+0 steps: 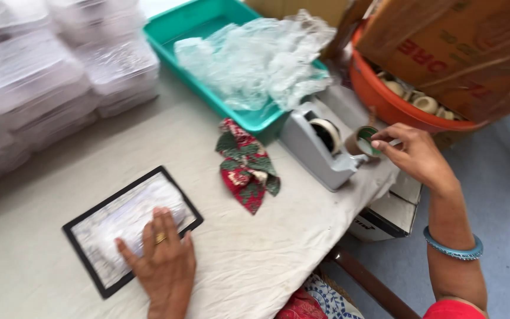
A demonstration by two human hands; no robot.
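The left hand (163, 260) is pressing flat and open on the clear packet (131, 221) lying on the black-rimmed tray (84, 221) on the table (255, 248), while the right hand (414, 155) is pinching tape (368, 144) at the grey dispenser (320, 147), best drawn straight and taut

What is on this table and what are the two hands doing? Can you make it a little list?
Left hand: pressed flat on a clear-wrapped packet on a black-edged board
Right hand: pinching tape at the grey tape dispenser
Middle: red and green patterned cloth
Behind: teal tray of clear plastic bags
Right: orange tub
Left: stacked wrapped packets
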